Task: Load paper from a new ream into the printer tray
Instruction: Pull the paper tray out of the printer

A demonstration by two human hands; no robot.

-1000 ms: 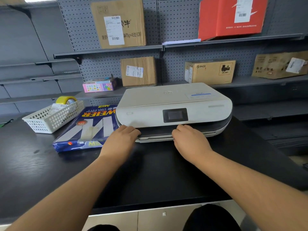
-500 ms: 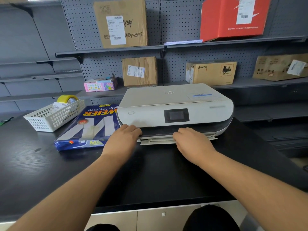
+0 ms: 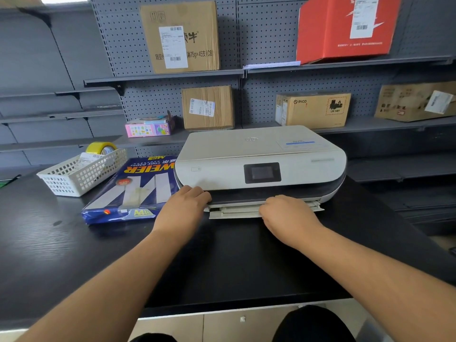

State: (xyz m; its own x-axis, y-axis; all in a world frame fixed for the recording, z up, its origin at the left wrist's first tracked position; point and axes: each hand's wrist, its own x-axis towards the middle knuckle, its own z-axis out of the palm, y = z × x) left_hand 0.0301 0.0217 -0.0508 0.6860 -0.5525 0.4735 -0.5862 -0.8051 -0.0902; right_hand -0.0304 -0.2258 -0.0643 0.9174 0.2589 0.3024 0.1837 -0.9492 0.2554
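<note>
A white printer with a small dark screen stands on the black table. Its pale paper tray sticks out a little at the bottom front. My left hand rests against the printer's lower left front corner, fingers curled at the tray's left end. My right hand grips the tray's front edge right of the middle, covering part of it. A sealed blue ream of copy paper lies flat just left of the printer.
A white plastic basket with a roll of yellow tape stands at the left. Grey shelves behind carry cardboard boxes, a red box and a pink box. The table's front edge runs near my knees.
The paper tray has slid out of the printer toward me, and my right hand has come back with it. My left hand has stayed at the printer's left corner.
</note>
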